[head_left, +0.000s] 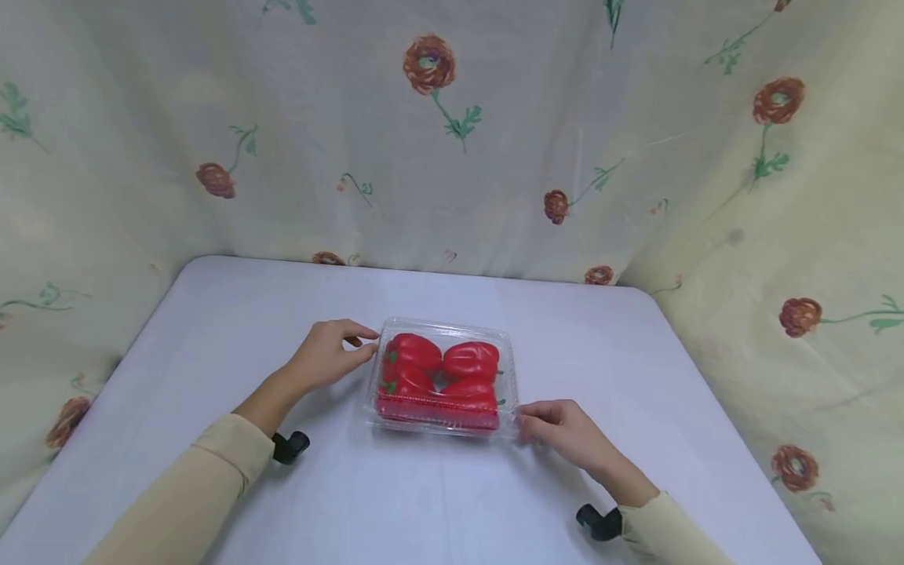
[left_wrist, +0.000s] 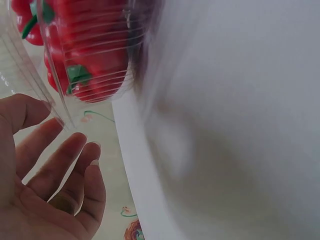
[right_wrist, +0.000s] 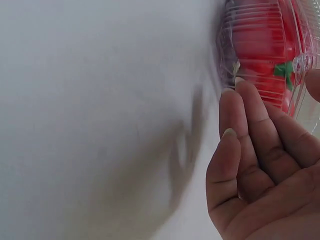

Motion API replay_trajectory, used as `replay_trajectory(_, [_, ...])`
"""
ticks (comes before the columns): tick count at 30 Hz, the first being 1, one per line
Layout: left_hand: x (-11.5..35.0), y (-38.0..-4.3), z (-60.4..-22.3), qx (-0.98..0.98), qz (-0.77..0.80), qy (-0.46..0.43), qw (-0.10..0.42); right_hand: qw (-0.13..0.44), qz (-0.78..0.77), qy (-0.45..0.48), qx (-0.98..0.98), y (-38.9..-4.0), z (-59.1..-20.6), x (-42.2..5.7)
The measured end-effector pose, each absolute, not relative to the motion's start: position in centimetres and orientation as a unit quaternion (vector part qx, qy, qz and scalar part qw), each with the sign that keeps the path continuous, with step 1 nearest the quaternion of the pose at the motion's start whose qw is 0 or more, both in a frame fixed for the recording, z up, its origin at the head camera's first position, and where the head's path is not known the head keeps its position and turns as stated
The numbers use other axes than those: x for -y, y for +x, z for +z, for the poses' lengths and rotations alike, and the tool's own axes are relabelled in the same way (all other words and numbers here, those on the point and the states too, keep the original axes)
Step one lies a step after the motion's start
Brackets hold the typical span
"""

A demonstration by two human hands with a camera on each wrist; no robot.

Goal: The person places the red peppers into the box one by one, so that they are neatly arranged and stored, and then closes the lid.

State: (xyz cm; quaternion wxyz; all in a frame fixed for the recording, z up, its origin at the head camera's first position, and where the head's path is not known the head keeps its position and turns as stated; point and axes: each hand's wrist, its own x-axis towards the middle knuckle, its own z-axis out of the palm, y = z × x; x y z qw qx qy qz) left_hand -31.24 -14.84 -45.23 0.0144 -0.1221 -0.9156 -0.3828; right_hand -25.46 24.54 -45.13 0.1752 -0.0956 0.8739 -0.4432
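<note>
A clear plastic clamshell box (head_left: 452,325) lies on the table, and several red bell peppers (head_left: 471,361) with green stems show through it. My left hand (head_left: 325,355) is at the box's left side. Its thumb and index finger pinch the rim, seen in the left wrist view, while the other fingers (left_wrist: 89,185) curve loosely below. At the near right corner, my right hand (head_left: 565,428) holds the box edge between thumb and fingers. In the right wrist view its fingertips (right_wrist: 232,107) lie against the ribbed side wall, and the thumb is mostly cut off.
The white table (head_left: 586,345) has rounded far corners. A flower-printed curtain (head_left: 494,118) hangs behind it and along both sides. Black wrist cameras (head_left: 290,447) sit at both cuffs, close above the tabletop.
</note>
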Motion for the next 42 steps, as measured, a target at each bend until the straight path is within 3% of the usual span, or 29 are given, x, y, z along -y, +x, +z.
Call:
replay_trajectory(15, [14.5, -29.0, -45.0, 0.906, -0.404, -0.126, 0.018, 0.223, -0.501, -0.052, -0.835, -24.8, -45.5, -24.0])
replay_trajectory(33, [15.3, -23.7, -45.5, 0.888, -0.444, -0.116, -0.022, 0.234, -0.515, -0.026, -0.825, -24.4, -45.4, -23.6])
replay_trajectory(42, [15.4, -22.8, -45.7, 0.874, -0.473, -0.104, -0.041, 0.237, -0.502, -0.04, -0.831, -24.3, -45.4, -23.6])
